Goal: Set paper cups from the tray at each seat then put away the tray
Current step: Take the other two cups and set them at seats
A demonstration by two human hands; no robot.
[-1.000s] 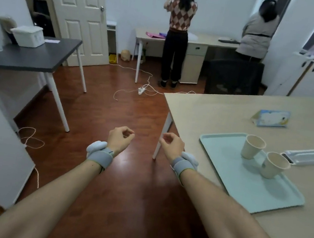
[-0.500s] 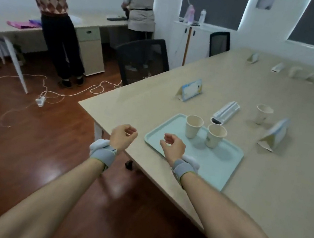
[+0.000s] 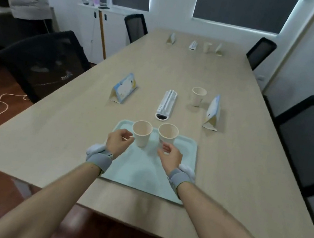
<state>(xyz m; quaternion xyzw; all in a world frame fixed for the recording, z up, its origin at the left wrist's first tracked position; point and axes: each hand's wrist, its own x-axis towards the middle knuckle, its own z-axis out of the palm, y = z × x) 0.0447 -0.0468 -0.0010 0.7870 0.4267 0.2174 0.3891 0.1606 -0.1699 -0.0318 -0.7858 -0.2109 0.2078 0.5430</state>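
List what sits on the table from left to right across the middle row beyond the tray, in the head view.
Left name card → white pen case → paper cup → right name card.

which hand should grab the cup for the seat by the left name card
Left, probably. The left hand is curled beside the left cup on the tray, on the same side as that name card; the right hand sits by the other cup.

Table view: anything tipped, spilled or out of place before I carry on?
Nothing stands out. Both cups stand upright on the tray, and the cup already set out is upright too. No spill shows on the table.
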